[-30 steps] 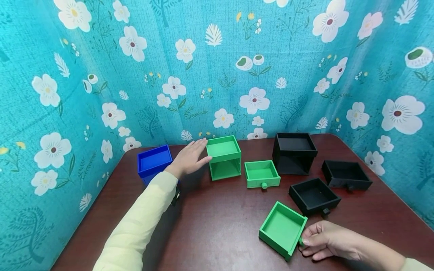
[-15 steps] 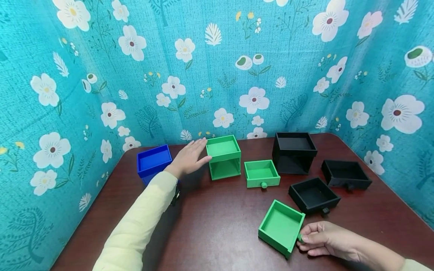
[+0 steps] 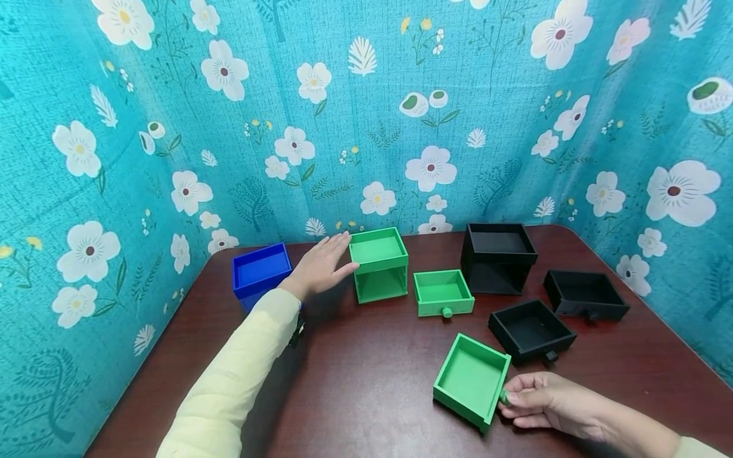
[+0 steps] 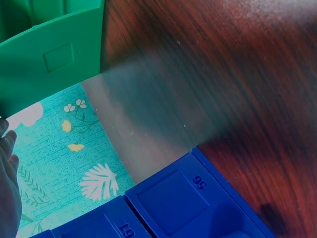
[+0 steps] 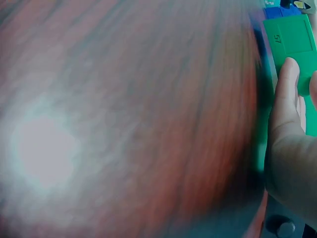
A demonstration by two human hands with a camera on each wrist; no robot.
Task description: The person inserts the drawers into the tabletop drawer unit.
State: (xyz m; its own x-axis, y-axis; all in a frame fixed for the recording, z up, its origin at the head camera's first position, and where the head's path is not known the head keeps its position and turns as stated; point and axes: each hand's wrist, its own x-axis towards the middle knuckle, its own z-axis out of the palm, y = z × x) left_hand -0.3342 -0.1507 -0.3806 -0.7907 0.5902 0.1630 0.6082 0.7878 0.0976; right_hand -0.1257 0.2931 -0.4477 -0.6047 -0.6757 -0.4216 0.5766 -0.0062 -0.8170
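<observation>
My right hand (image 3: 550,404) pinches the round knob of a green drawer (image 3: 472,378) near the table's front right. That drawer stands at an angle, knob toward the right, its tray facing up with nothing in it. In the right wrist view, the thumb and fingers of my right hand (image 5: 287,129) are at the drawer's front (image 5: 292,37). Farther back, my left hand (image 3: 322,267) has straight fingers at the left side of a green cabinet (image 3: 380,264), whose front gapes without a drawer. The left wrist view catches only an edge of the left hand (image 4: 7,188).
Left of the green cabinet stands a blue cabinet (image 3: 260,270), partly behind the left arm. A second green drawer (image 3: 443,294) sits right of the green cabinet. Beyond it are a black cabinet (image 3: 498,257) and two black drawers (image 3: 531,331). A flowered curtain (image 3: 338,127) borders the table.
My right hand and the green drawer it holds have shifted slightly left and away from me. The left hand stays at the green cabinet.
</observation>
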